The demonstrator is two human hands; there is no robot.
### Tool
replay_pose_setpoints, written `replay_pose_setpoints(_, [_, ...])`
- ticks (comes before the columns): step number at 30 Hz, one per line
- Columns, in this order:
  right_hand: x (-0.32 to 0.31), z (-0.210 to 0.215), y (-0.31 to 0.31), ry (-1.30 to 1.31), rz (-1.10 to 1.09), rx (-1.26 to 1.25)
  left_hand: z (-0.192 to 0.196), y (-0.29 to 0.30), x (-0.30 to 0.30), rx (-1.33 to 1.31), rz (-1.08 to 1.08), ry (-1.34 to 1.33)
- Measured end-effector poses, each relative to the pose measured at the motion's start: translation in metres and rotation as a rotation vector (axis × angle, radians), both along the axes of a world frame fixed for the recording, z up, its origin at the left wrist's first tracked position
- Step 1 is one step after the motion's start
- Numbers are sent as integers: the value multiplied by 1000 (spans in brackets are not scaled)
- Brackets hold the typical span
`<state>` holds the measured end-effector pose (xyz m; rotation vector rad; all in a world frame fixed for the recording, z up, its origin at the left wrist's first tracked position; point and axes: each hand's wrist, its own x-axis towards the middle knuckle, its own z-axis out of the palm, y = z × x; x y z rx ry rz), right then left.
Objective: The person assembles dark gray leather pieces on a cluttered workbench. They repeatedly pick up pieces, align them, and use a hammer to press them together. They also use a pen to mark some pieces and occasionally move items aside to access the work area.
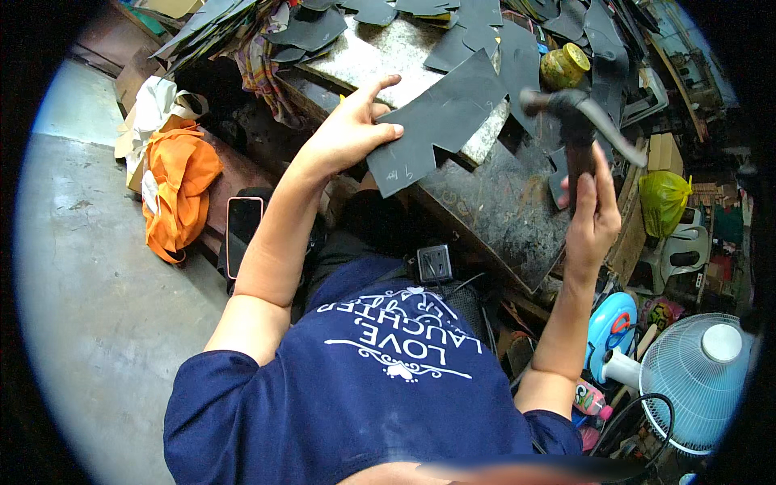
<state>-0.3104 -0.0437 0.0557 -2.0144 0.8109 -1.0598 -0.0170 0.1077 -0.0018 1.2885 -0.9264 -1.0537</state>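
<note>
My left hand (346, 133) pinches the edge of a dark grey flat cut piece (443, 113), thumb on top and index finger stretched out. The piece has a notch in its lower edge and faint pale marks near one corner. It lies tilted across a white speckled slab (372, 55) and reaches out past it. In my right hand (594, 217) a hammer (579, 149) is raised by its dark handle, its metal head blurred by motion. The hammer is apart from the piece, above the right side of the worn dark bench top (493, 206).
Stacks of similar dark cut pieces (307, 31) line the bench's far side, beside a yellow jar (564, 66). To the left, an orange cloth bag (179, 190) and a phone (243, 234) lie near me. A fan (691, 380) and a yellow-green plastic bag (664, 202) are at the right.
</note>
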Motion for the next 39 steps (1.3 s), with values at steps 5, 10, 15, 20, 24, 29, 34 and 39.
replay_pose_setpoints(5, [54, -13, -7, 589, -111, -178, -4, -7, -4, 52, 17, -39])
replay_pose_setpoints(10, [66, 4, -7, 248, -16, -228, -9, -11, -9, 39, 80, 44])
replay_pose_setpoints(15, [79, -4, 7, 661, 41, -277, -9, -14, -9, 27, 56, 77])
replay_pose_setpoints(20, [74, -2, -1, 244, 14, -271, -6, -6, -8, 11, 40, 70])
replay_pose_setpoints(24, [79, -9, 10, 617, 57, -356, -6, -7, -5, 38, 30, 18])
replay_pose_setpoints(29, [65, -3, -2, 368, 0, -478, -3, 2, -8, 71, 12, 30])
replay_pose_setpoints(34, [55, -16, 2, 608, -52, -260, 4, 9, -6, 48, 18, 31])
replay_pose_setpoints(39, [35, 3, 3, 461, -57, -458, 4, 12, -8, 67, 44, 21])
